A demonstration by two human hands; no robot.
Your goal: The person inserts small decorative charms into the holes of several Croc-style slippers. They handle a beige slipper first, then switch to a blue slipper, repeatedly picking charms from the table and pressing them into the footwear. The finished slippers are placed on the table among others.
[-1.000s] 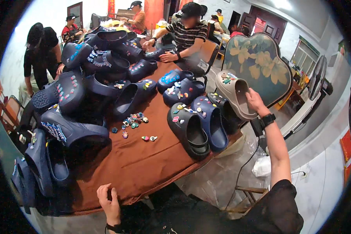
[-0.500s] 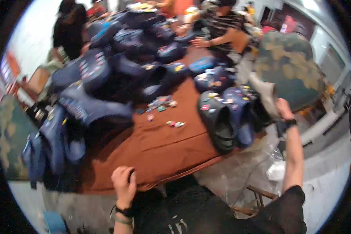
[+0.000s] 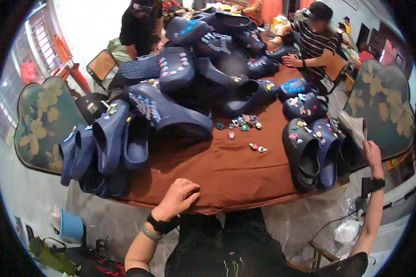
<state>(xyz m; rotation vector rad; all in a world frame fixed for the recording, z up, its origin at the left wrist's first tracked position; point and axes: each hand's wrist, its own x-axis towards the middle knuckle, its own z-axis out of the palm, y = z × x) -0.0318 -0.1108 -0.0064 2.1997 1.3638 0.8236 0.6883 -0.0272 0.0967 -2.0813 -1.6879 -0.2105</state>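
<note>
My right hand [image 3: 373,156] is closed on the end of a pale grey clog [image 3: 355,131] at the table's right edge. Beside it stand a black clog [image 3: 302,152] and a dark blue clog [image 3: 326,150], both dotted with colourful charms. My left hand [image 3: 176,198] is at the front edge of the table, fingers curled and thumb bent toward them. A dark patch shows between thumb and fingers; what it is I cannot make out. Loose shoe charms [image 3: 244,122] lie in a small cluster mid-table, with two more charms [image 3: 258,147] nearer me.
Navy clogs [image 3: 178,69] are heaped across the back and left of the brown-covered table [image 3: 217,184]. Padded chair backs stand left [image 3: 44,124] and right [image 3: 379,106]. Another person [image 3: 314,41] in a striped shirt works at the far right. A blue bucket [image 3: 71,224] stands lower left.
The view has swung left and steadied, so the table sits further right in it. My right hand keeps hold of the grey clog; my left hand stays by the table edge.
</note>
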